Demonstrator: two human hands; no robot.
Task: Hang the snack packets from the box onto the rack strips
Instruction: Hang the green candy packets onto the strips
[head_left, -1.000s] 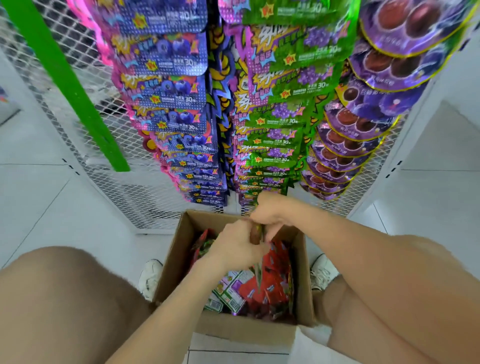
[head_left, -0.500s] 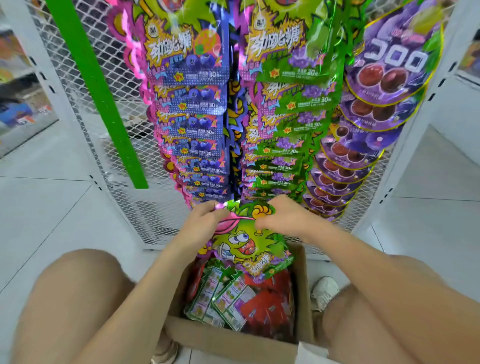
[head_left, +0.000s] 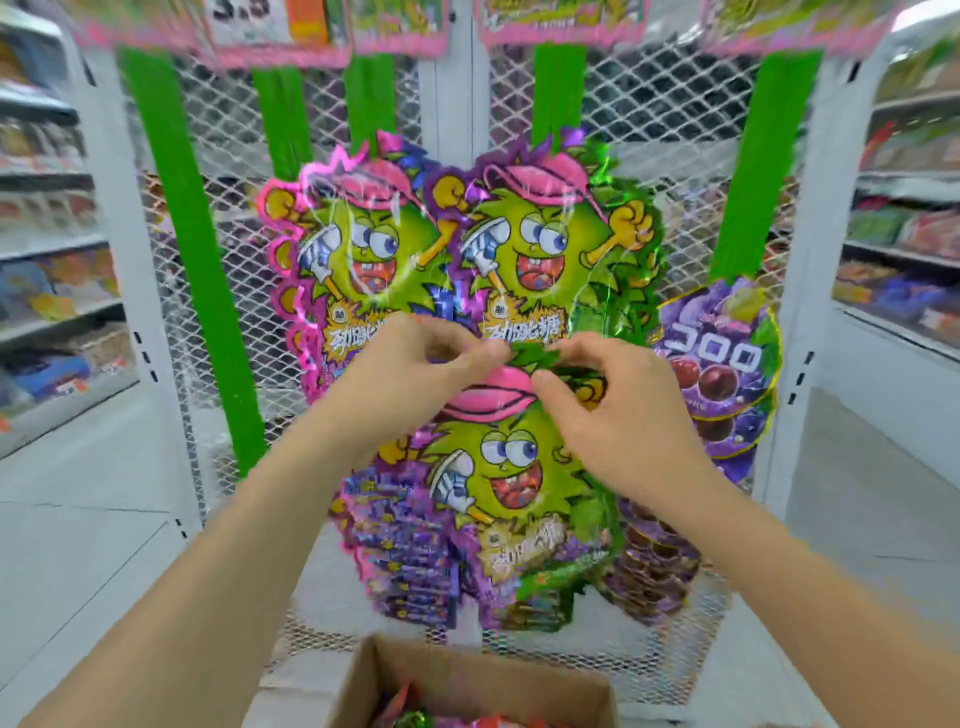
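Observation:
A green snack packet (head_left: 511, 467) with a cartoon face and a pink cap hangs between my hands in front of the rack. My left hand (head_left: 410, 369) pinches its top edge from the left, and my right hand (head_left: 618, 410) pinches the top from the right. Behind it, two rows of the same kind of packet hang on the rack: a pink-edged row (head_left: 348, 249) and a green-edged row (head_left: 550, 244). Purple round packets (head_left: 722, 358) hang to the right. Green rack strips (head_left: 556, 88) run down the white mesh. The cardboard box (head_left: 467, 670) sits below, holding more packets.
The white mesh rack (head_left: 670, 109) has white posts on both sides. Store shelves with goods stand at the far left (head_left: 47, 270) and far right (head_left: 904, 249). Pale floor tiles (head_left: 88, 525) spread around the rack.
Both hands lifted the green packet out of the box and raised it in front of the hanging rows. My view tilted up, so the box now sits at the bottom edge.

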